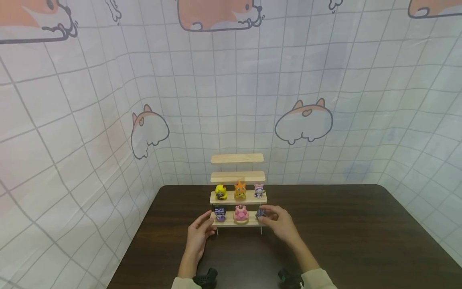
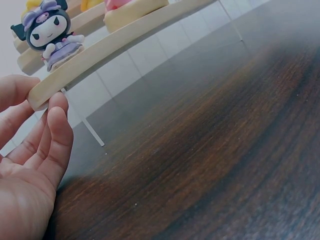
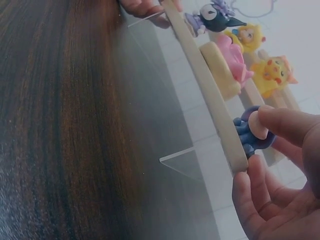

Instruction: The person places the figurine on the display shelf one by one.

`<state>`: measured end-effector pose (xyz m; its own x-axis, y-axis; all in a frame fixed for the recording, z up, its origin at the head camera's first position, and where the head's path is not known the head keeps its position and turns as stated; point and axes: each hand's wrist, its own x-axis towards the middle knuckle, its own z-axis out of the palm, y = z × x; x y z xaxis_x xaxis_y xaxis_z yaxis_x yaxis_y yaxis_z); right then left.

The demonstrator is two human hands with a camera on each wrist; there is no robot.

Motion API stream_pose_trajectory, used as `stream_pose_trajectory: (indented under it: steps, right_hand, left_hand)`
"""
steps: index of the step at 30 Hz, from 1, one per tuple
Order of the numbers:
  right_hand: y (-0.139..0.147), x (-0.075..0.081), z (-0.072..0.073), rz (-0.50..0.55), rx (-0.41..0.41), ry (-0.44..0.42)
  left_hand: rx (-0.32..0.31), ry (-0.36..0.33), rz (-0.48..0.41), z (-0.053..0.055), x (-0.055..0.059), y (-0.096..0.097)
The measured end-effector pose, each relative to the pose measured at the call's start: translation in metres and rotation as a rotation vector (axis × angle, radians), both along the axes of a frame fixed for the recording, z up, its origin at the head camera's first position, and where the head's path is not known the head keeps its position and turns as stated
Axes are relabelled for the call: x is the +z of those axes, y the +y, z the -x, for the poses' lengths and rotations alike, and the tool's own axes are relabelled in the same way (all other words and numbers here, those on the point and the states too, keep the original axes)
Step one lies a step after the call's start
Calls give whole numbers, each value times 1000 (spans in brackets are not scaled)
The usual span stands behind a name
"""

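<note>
A four-step wooden display stand point(image 1: 238, 221) stands on a dark table. Its lowest step point(image 3: 210, 90) carries a black-and-purple figure point(image 1: 219, 213) point(image 2: 50, 30), a pink figure point(image 1: 241, 214) point(image 3: 232, 60) and a small blue figure point(image 1: 260, 214) point(image 3: 247, 135). My right hand point(image 1: 268, 216) point(image 3: 262, 145) pinches the blue figure at the step's right end, thumb on top and fingers below the edge. With straight fingers, my left hand point(image 1: 207, 224) point(image 2: 45, 107) touches the step's left end point(image 2: 37, 97). On the second step stand a yellow point(image 1: 221, 192), an orange point(image 1: 240, 190) and a white-purple figure point(image 1: 258, 190).
The two upper steps point(image 1: 237, 158) carry nothing. The stand sits at the far middle of the dark wooden table point(image 1: 361, 241), close to a checked cloth backdrop point(image 1: 325, 80) that closes in the back and both sides. Thin clear legs point(image 3: 177, 160) hold up the lowest step.
</note>
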<state>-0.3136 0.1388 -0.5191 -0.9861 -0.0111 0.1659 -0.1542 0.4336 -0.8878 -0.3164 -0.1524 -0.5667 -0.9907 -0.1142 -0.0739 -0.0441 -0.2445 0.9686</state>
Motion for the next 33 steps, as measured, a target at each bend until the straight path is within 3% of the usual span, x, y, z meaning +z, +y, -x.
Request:
stream_pose_trajectory:
  steps: [12,24,28,33]
  right_hand:
    - [10,2,4,-1,33,-11]
    - [47,33,-4,-33,146,-28]
    - [60,35,-12,-60,175,-28]
    - [78,33,-19,-127,200,-25]
  left_hand:
    - [-6,11,-8,0,0,0]
    - [38,7,-13,3,-2,0]
    - [100,-5,38,-1,2,-5]
    - [144,10,226,-7,15,-19]
